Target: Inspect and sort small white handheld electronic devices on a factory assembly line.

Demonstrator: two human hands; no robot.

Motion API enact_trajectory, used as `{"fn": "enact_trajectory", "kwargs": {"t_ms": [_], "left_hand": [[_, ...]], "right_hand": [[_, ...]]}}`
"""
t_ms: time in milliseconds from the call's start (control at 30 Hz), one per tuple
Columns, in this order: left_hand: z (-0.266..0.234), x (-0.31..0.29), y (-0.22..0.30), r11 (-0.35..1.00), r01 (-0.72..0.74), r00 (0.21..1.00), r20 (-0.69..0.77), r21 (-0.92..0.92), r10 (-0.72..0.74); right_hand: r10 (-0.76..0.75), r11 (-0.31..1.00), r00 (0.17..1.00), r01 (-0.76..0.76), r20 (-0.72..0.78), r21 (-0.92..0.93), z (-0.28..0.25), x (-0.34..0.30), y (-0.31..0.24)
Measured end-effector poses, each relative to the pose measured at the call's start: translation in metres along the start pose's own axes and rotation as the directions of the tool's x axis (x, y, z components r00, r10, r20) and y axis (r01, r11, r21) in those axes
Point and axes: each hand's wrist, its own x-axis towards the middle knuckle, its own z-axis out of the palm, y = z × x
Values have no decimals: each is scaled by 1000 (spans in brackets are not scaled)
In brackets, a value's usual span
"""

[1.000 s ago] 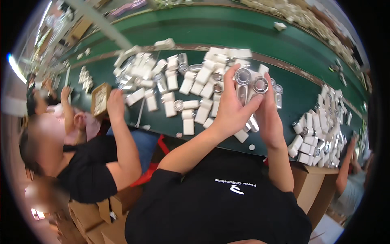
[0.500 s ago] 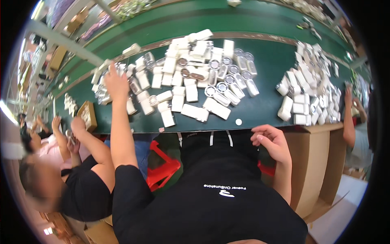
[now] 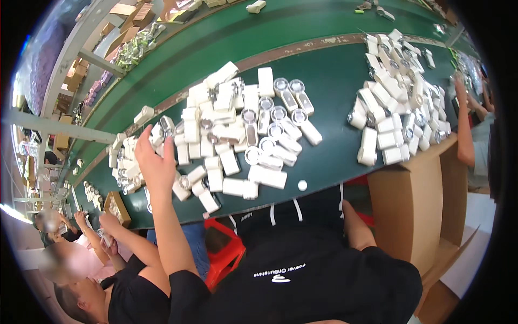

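Observation:
My left hand [image 3: 156, 164] reaches over the left part of a pile of small white devices [image 3: 232, 116] on the green table. Each has a block-shaped handle, and many show a round, clear-ringed head. Thumb and forefinger are spread apart, with a white device [image 3: 162, 129] close to their tips; no firm hold on it shows. Of my right arm only the forearm [image 3: 359, 227] is visible, beside my black shirt below the table edge. The right hand itself is hidden. A small white disc [image 3: 302, 186] lies near the front edge.
A second pile of white devices [image 3: 399, 102] lies at the right, above a tall open cardboard box [image 3: 404, 210]. Co-workers sit at left, by a small box [image 3: 120, 208], and another stands at right. A red stool [image 3: 225, 254] is below the table. Behind runs a green belt [image 3: 216, 38].
The view has turned, so the table slants and the piles sit further left. My left thumb and forefinger have spread beside a device. My right hand has dropped out of sight.

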Motion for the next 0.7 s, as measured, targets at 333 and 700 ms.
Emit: {"fn": "enact_trajectory", "kwargs": {"t_ms": [333,700], "left_hand": [[217,278,158,982,-98,888,432,-164,160],[403,369,204,985,-92,919,394,147,27]], "right_hand": [[-188,981,981,189,-39,38,-104,-5,200],[-379,885,797,461,-470,67,-62,154,23]]}}
